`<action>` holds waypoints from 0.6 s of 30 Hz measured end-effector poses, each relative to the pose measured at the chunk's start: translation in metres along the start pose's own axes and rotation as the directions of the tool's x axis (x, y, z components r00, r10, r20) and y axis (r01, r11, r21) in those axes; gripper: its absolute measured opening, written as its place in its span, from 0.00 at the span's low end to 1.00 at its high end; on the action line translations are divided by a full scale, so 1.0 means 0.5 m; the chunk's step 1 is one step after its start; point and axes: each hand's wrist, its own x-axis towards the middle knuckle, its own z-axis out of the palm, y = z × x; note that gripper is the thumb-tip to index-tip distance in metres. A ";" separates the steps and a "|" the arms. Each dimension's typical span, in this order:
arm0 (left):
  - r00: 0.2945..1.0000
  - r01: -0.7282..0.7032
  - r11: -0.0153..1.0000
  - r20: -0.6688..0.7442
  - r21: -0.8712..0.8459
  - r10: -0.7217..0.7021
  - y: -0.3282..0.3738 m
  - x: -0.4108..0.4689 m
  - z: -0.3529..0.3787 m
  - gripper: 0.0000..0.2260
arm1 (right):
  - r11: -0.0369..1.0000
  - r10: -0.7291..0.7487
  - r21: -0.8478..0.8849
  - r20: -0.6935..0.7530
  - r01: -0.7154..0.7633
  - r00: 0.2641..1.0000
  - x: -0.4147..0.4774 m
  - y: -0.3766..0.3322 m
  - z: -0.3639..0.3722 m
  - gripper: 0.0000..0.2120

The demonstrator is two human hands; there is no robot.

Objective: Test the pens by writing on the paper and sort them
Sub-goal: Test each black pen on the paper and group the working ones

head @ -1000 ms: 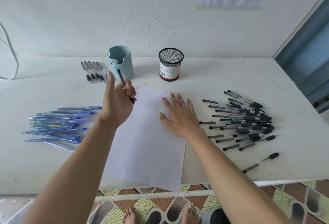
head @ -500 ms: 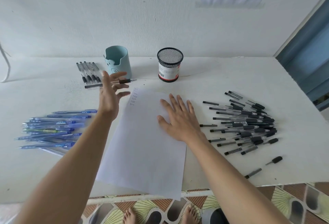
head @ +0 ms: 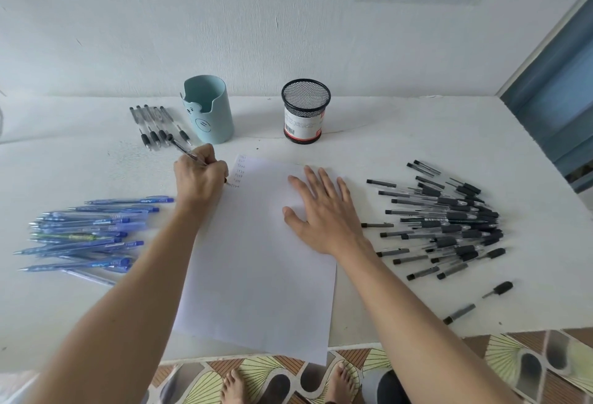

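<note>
A white sheet of paper (head: 256,259) lies at the table's front middle, with a short column of small written marks (head: 240,172) near its top left corner. My left hand (head: 200,178) grips a black pen (head: 183,148), its tip down at the paper's left edge beside the marks. My right hand (head: 324,211) lies flat with spread fingers on the paper's upper right part. A heap of blue pens (head: 86,233) is at the left, and a heap of black pens (head: 449,223) at the right. Several black pens (head: 157,127) lie in a row at the back left.
A light blue pen holder (head: 210,109) and a black mesh cup (head: 305,111) stand at the back near the wall. Two loose pen pieces (head: 497,289) lie near the front right edge. Bare feet and patterned floor tiles show below the table edge.
My left hand, which was open and reaching toward the back row half a second ago, now grips a pen and has come back down to the paper's left edge. My right hand stayed flat.
</note>
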 end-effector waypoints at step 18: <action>0.998 -0.060 0.992 0.039 0.113 0.056 0.001 -0.004 0.006 0.15 | 1.000 0.007 0.008 -0.023 -0.007 1.000 -0.001 0.000 0.004 0.32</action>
